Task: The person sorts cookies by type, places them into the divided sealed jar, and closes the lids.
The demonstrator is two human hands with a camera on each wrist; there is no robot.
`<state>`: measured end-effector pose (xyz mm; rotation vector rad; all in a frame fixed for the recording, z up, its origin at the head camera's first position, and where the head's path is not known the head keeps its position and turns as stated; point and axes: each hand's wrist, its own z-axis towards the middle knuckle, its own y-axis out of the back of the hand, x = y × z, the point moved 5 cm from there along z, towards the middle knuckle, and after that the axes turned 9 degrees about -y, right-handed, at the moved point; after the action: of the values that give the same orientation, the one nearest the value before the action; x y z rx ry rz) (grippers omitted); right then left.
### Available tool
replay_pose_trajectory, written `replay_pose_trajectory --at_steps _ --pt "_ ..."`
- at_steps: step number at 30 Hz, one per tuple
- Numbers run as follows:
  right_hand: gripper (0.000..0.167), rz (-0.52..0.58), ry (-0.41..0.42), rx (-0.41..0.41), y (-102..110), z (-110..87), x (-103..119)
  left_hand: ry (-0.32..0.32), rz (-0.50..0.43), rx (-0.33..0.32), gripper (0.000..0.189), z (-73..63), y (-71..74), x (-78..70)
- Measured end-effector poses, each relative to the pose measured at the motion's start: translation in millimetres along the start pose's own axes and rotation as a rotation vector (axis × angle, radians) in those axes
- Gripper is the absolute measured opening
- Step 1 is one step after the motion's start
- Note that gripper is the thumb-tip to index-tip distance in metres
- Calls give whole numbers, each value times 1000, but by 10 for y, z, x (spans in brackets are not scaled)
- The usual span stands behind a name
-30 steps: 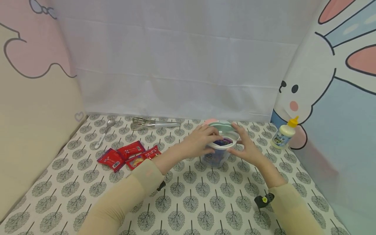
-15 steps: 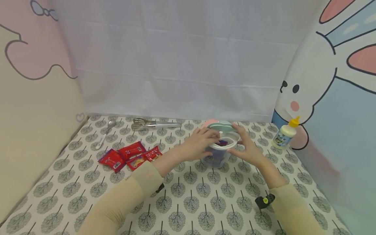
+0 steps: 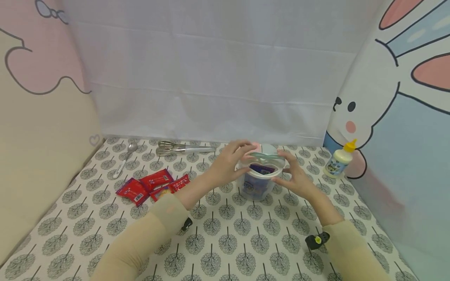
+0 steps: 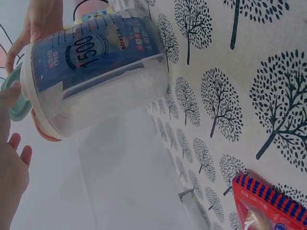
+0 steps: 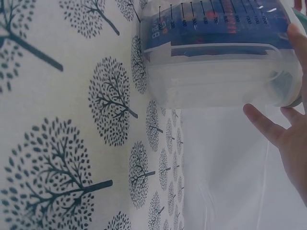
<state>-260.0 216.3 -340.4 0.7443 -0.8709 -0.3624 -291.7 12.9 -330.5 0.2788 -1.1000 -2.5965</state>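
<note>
An upright clear storage jar (image 3: 256, 188) with a white rim and blue measuring print stands between my hands. Its green flap (image 3: 268, 156) is raised, and pink and grey flaps show behind it. Through the opening I see a dark purple packet (image 3: 261, 169). My left hand (image 3: 225, 164) is at the jar's left side, index finger over the flaps and thumb near the rim; in the left wrist view, its last fingers (image 4: 21, 149) extend past the lid. My right hand (image 3: 298, 180) holds the jar's right side, thumb at the rim and fingers around the lid.
Several red snack packets (image 3: 156, 180) lie on the tree-print cloth to the left. A spoon (image 3: 125, 159) is beyond them, and metal tongs (image 3: 186, 149) lie near the back curtain. A glue bottle (image 3: 338, 163) with a yellow cap stands at right.
My left hand has come out of the jar opening and shifted up and left to the lid. The green flap tilts lower than before. My right hand has stayed put.
</note>
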Motion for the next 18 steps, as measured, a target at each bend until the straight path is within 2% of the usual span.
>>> replay_pose_trajectory --at_steps 4,7,13,18 --pt "74 -9 24 22 17 15 30 103 -85 117 68 -62 -77 95" --pt "66 23 17 43 24 23 39 123 -142 162 63 -112 -129 137" --pt "51 137 -29 115 14 14 15 70 -161 194 54 -138 -147 115" --pt "45 158 -48 132 -1 4 -3 48 -154 194 49 -165 -167 92"
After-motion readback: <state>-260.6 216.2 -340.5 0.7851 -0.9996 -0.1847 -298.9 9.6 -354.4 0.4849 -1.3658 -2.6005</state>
